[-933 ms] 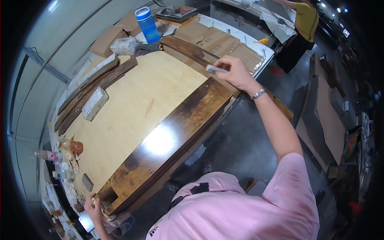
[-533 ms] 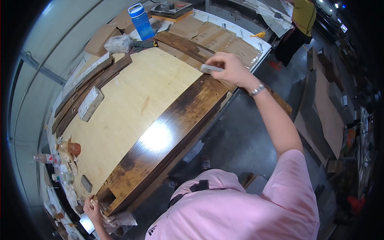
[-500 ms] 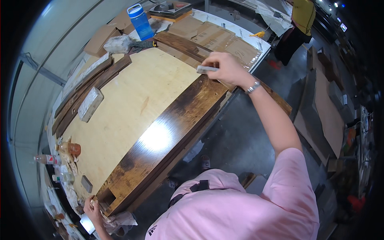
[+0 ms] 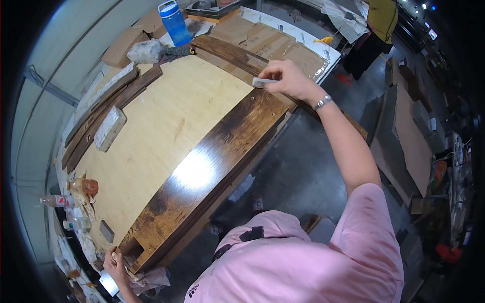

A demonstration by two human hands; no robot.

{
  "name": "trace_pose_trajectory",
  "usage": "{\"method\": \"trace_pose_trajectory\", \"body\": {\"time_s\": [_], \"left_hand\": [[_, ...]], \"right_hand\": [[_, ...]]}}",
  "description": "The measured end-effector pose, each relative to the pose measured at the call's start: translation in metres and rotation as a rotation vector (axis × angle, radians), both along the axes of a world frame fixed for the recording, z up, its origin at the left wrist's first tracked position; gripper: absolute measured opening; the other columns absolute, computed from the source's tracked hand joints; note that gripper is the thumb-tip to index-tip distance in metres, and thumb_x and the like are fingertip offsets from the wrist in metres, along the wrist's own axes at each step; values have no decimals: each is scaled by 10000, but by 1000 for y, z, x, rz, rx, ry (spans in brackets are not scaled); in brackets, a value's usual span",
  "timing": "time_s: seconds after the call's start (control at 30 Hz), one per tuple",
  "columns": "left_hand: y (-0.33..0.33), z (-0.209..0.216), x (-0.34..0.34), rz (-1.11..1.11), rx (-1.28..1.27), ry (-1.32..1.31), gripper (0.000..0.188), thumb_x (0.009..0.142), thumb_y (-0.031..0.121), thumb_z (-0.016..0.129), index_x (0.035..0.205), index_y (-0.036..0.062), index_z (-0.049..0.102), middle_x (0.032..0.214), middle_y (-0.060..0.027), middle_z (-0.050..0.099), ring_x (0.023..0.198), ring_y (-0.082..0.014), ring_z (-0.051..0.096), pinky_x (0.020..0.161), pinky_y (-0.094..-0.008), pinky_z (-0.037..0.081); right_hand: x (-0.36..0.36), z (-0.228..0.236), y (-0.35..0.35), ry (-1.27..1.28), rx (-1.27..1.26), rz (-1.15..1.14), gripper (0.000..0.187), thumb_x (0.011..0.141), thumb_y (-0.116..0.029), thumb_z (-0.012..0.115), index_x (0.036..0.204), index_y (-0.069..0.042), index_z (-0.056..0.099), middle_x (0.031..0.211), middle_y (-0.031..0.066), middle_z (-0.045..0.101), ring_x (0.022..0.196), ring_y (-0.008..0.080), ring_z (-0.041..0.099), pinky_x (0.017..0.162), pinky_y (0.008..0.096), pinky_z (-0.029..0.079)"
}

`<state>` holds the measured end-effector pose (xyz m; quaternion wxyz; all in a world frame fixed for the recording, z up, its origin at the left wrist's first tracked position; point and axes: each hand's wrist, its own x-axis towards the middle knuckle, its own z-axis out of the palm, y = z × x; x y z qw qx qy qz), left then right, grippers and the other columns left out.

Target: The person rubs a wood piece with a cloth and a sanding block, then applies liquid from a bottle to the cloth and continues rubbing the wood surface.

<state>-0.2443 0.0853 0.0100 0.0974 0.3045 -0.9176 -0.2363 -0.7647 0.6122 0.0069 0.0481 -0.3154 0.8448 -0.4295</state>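
Note:
A long, dark brown stained wooden board (image 4: 187, 179) lies along the near edge of the plywood tabletop, with a glossy patch of light at its middle. At its far end, my right hand (image 4: 290, 83) pinches a small, flat, pale grey sanding pad (image 4: 264, 82), held close to the board's end; whether they touch, I cannot tell. Down at the near left end, beside a square cutout (image 4: 132, 249), is my left hand (image 4: 117, 270). Its fingers are curled round a bit of crumpled beige cloth (image 4: 115, 256), partly hidden.
On the plywood (image 4: 161, 116) lie a whitish block (image 4: 110, 129) and a small grey block (image 4: 106, 231). Dark wooden strips (image 4: 108, 113) line the far left side. Bottles (image 4: 87, 187) stand at the left, a blue jug (image 4: 175, 24) at the back. A person (image 4: 376, 30) stands far right.
My right hand with the sanding pad has moved slightly away and to the right. My left hand stays at the board's near end. The whole view has shifted a little.

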Motion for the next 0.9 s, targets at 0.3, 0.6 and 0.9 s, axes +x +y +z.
{"method": "trace_pose_trajectory", "body": {"time_s": [0.3,0.6,0.9], "left_hand": [[-5,-2,3,19,61,47,470,888,329,681,1108,-84,638,988,-139,677,932,-225,612,868,-353,473],[-12,-7,12,14,38,37,492,917,355,667,1130,-87,641,1040,-148,676,970,-221,605,890,-349,468],[-6,-6,5,11,30,28,450,919,307,667,1132,-87,632,1042,-148,675,971,-230,609,897,-356,471]], "right_hand": [[91,3,63,-57,-168,-233,265,724,-21,708,987,-3,727,878,15,627,812,92,587,735,253,472],[174,-27,-32,438,-218,-269,291,651,-3,718,929,-87,729,845,93,621,786,291,621,702,381,534],[159,-23,-46,618,-192,-410,284,644,1,702,916,-79,709,832,93,614,791,292,591,674,401,503]]}}
